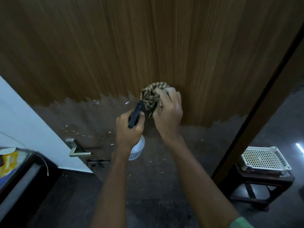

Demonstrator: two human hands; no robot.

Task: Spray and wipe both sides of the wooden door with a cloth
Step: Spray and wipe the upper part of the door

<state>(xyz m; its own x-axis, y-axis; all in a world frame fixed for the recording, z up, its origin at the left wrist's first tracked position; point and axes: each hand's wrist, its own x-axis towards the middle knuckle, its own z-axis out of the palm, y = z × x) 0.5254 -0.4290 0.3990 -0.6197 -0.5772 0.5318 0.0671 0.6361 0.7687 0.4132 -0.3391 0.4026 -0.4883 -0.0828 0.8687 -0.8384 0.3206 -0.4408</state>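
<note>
The wooden door fills the upper view, brown with vertical grain; its lower part looks dull grey with small pale flecks. My right hand grips a bunched striped cloth against the door near the centre. My left hand holds a white spray bottle by its black trigger head, the nozzle close to the cloth. The bottle's body hangs below my left hand.
A metal lever handle and a dark latch sit at the door's left edge, beside a white wall. A dark door frame runs down the right. A white perforated tray rests on a dark stool at the right.
</note>
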